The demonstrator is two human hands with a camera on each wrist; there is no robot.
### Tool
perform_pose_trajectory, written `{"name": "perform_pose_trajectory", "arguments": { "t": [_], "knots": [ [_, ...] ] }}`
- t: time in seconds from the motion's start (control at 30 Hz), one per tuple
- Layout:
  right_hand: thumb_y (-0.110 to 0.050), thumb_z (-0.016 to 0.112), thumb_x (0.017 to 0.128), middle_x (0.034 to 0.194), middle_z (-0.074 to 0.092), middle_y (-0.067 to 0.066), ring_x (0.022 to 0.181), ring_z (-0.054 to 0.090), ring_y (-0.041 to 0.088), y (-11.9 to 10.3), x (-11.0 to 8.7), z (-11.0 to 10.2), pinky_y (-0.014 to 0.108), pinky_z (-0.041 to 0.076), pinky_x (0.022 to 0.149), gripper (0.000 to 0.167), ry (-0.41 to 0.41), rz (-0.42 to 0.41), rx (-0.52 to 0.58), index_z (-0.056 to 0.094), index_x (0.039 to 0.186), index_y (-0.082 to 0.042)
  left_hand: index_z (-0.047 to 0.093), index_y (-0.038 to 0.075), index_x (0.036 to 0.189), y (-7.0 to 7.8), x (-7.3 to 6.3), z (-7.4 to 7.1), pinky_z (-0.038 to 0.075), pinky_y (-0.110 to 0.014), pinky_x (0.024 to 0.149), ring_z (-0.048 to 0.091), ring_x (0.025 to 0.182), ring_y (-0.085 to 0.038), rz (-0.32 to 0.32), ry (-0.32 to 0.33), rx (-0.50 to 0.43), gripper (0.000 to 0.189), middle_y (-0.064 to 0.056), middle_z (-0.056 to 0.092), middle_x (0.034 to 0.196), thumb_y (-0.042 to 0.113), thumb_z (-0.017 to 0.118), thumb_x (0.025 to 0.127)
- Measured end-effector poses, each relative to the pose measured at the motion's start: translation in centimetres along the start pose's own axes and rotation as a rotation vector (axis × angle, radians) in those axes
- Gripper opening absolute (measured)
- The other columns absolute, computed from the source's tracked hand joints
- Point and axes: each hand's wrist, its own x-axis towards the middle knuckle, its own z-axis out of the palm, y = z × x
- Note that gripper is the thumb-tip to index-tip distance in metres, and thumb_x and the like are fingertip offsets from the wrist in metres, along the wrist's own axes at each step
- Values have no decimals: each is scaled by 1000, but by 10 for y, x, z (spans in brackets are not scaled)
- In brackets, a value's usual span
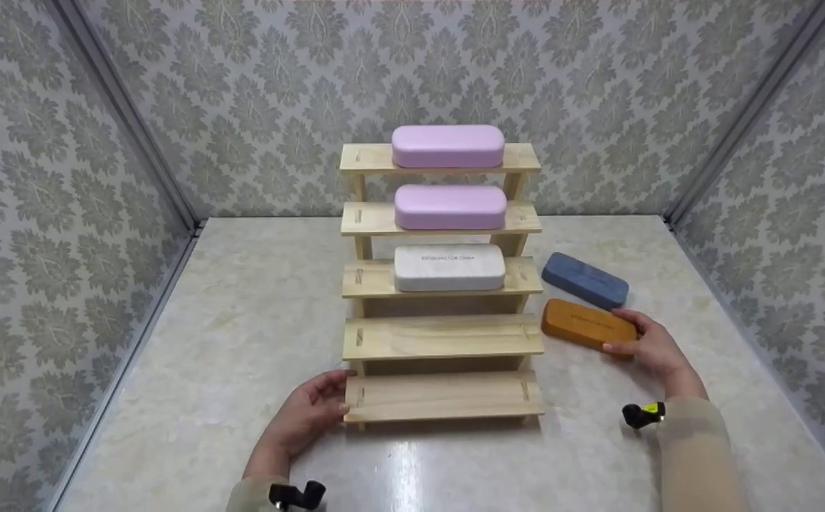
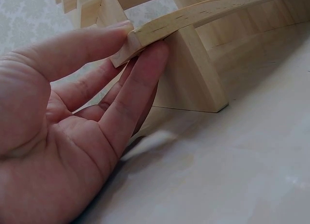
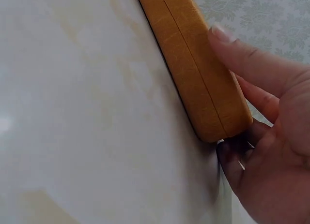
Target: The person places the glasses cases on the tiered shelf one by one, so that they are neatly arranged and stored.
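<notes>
A stepped wooden rack (image 1: 444, 396) stands in the middle of the table. My left hand (image 1: 306, 411) pinches the left end of its lowest board; in the left wrist view the thumb lies on the board's edge (image 2: 169, 26) with fingers beneath. On the right, my right hand (image 1: 658, 348) grips the near right end of an orange glasses case (image 1: 583, 323), thumb and fingers on opposite sides. The case (image 3: 193, 64) lies on the table, its seam showing in the right wrist view. Beyond it lies a blue glasses case (image 1: 585, 279), at a similar slant.
On the rack's upper three boards sit a pink case (image 1: 448, 146), a second pink case (image 1: 450, 207) and a white case (image 1: 449, 268) with printed lettering. Patterned wall panels (image 1: 412, 71) enclose the pale marbled table (image 1: 242, 306) at the back and both sides.
</notes>
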Motion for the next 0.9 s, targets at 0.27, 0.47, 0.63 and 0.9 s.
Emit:
{"name": "perform_pose_trajectory", "arguments": {
  "t": [0.27, 0.47, 0.63, 0.9],
  "knots": [
    [-17, 88, 81, 162, 33, 28, 143, 38, 41, 4, -1, 2, 52, 33, 120, 100, 5, -47, -7, 29, 160, -5, 49, 0, 143, -1, 0, -3, 58, -23, 92, 66, 112, -13, 33, -56, -36, 56, 1, 61, 127, -9, 66, 90],
    [-22, 89, 79, 159, 39, 26, 138, 44, 38, 3, -3, 3, 29, 40, 106, 97, 43, -38, -29, 34, 158, -6, 49, -1, 142, -1, 0, -2, 58, -22, 91, 66, 111, -13, 32, -50, -41, 56, 1, 62, 125, -10, 66, 89],
    [-23, 88, 80, 159, 37, 26, 137, 43, 38, -1, -4, 3, 38, 41, 110, 98, 63, -20, 3, 32, 158, -5, 47, -3, 143, -2, 0, -3, 59, -23, 92, 66, 111, -14, 43, -56, -27, 58, -1, 62, 124, -9, 66, 89],
    [-27, 88, 81, 161, 36, 24, 139, 43, 36, -6, -9, 1, 5, 42, 88, 98, 83, -26, 48, 33, 158, -5, 47, -5, 143, -3, 1, -3, 59, -24, 93, 66, 111, -14, 62, -63, -12, 57, -1, 63, 123, -10, 65, 89]
  ]
}}
